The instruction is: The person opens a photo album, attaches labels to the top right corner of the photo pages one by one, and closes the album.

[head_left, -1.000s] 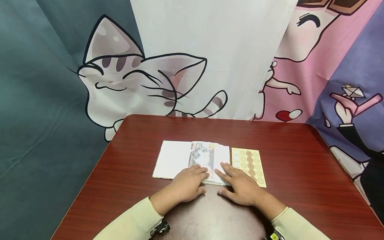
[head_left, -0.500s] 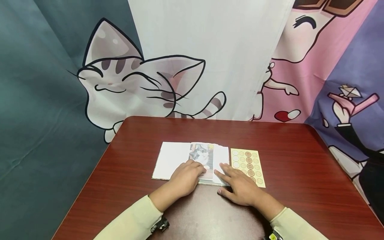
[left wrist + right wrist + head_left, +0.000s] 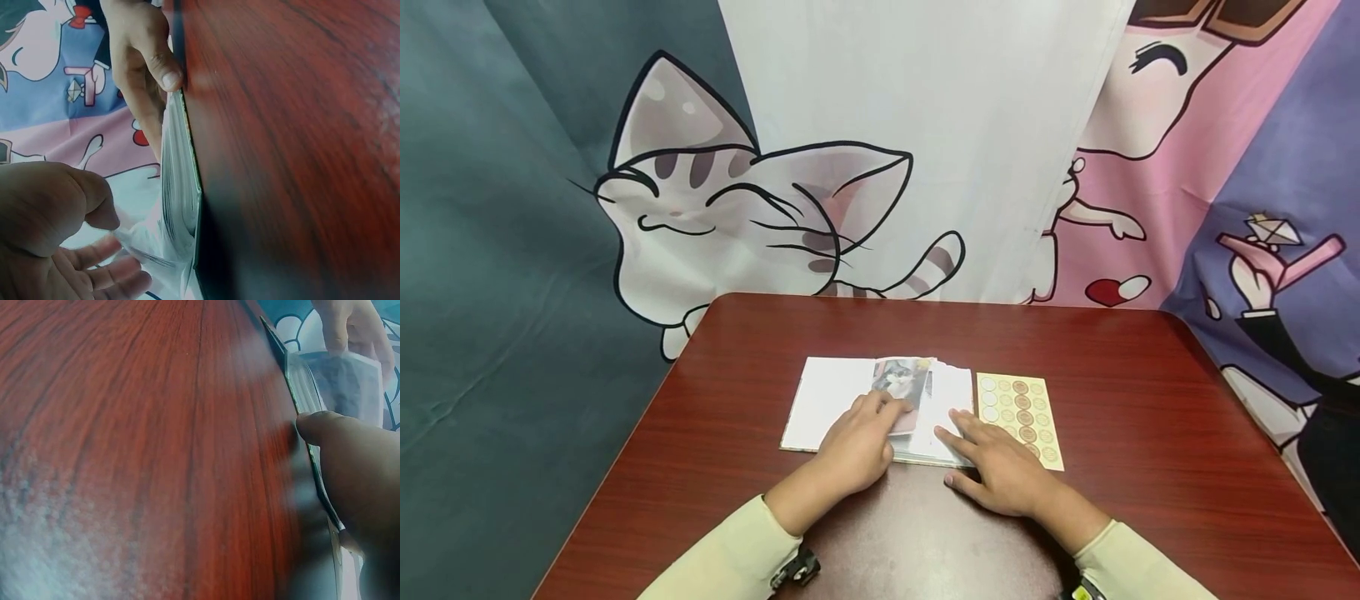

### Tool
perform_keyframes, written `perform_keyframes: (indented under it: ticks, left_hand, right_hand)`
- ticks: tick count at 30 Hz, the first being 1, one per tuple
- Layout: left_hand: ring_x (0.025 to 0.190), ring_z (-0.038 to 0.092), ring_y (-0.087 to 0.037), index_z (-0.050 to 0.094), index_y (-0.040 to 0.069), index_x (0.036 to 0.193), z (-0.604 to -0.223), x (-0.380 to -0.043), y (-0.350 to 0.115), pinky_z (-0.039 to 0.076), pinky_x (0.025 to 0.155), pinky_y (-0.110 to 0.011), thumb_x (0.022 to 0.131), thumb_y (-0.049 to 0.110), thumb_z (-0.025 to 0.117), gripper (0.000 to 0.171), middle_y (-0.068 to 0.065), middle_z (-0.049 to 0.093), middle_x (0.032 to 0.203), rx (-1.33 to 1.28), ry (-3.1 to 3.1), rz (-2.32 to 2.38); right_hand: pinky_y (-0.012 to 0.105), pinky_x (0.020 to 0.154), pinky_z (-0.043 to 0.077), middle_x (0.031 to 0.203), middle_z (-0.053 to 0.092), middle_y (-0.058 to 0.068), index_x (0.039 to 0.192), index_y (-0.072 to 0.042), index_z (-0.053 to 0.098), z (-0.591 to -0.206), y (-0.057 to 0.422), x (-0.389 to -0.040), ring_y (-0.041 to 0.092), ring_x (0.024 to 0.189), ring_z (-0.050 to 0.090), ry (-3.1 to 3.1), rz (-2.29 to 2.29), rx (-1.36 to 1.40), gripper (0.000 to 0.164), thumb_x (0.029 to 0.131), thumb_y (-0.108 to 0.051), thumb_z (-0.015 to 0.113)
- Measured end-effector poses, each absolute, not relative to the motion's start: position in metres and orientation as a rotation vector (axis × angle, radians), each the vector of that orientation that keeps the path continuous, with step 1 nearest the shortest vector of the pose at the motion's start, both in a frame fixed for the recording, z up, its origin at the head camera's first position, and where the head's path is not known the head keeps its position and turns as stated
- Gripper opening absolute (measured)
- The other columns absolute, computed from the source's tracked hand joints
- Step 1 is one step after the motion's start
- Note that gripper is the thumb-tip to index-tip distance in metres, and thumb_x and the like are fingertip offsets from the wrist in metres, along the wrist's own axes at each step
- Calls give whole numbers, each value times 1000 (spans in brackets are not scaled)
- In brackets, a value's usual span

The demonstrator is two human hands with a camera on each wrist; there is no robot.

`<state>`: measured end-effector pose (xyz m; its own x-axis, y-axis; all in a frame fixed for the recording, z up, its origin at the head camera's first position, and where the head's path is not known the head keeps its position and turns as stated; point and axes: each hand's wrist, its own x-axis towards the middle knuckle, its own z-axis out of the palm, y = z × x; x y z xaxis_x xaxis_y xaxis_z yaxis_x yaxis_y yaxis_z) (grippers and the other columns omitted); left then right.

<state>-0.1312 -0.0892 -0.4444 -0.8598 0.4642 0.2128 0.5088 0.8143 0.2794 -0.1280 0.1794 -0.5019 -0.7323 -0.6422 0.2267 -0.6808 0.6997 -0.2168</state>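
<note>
A photo album lies spread on the table, its left side plain white. My left hand pinches a clear sleeve page with a cat picture in it, between thumb and fingers. That page stands lifted and tilted leftward off the page stack, as the left wrist view shows. On the album's right side rests my right hand, fingers spread, its thumb at the lower edge in the right wrist view. Beneath the lifted page, part of another picture shows.
Just right of the album lies a yellow sheet of round stickers, partly covered by my right hand. The red-brown wooden table reaches back to a cartoon cat curtain. Both cuffs carry small wrist devices.
My left hand has taken hold of the sleeve page and raised it, drawing it leftward from its flat position. The right hand stays in place on the album.
</note>
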Motion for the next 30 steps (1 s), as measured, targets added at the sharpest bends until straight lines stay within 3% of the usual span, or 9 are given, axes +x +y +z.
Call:
perform_keyframes:
  ticks: [7, 11, 15, 22, 30]
  left_hand:
    - [111, 57, -32, 52, 26, 146, -445, -130, -93, 54, 68, -41, 81, -3, 63, 73, -16, 50, 133, -637, -2851, -562]
    - [109, 56, -34, 52, 31, 146, -445, -131, -94, 49, 56, -35, 83, -5, 58, 73, -17, 47, 134, -593, -2845, -605]
    - [103, 55, -31, 55, 28, 142, -442, -132, -97, 44, 53, -31, 82, -4, 59, 68, -18, 46, 137, -560, -2837, -621]
    - [109, 57, -33, 61, 12, 130, -434, -133, -106, 52, 69, -43, 77, 3, 60, 54, -15, 54, 129, -444, -2753, -644]
    - [106, 60, -38, 67, 0, 121, -426, -136, -124, 53, 81, -51, 84, 13, 68, 40, -17, 63, 115, -275, -2792, -527]
  right_hand:
    - [56, 108, 42, 156, 44, 19, 153, -18, 51, -503, 180, -128, 35, 142, 44, -2775, 431, 1081, 66, 96, -47, 68]
    - [56, 109, 41, 157, 43, 18, 154, -19, 50, -503, 180, -128, 35, 143, 43, -2786, 423, 1087, 66, 96, -48, 66]
    - [56, 109, 41, 156, 43, 19, 153, -18, 51, -504, 181, -129, 35, 143, 43, -2776, 430, 1087, 66, 96, -47, 67]
    - [55, 109, 41, 157, 43, 19, 154, -19, 50, -503, 179, -129, 35, 143, 42, -2785, 424, 1086, 67, 96, -48, 67]
    - [53, 113, 37, 160, 38, 15, 157, -23, 46, -502, 180, -129, 31, 147, 37, -2847, 412, 1069, 68, 97, -51, 64]
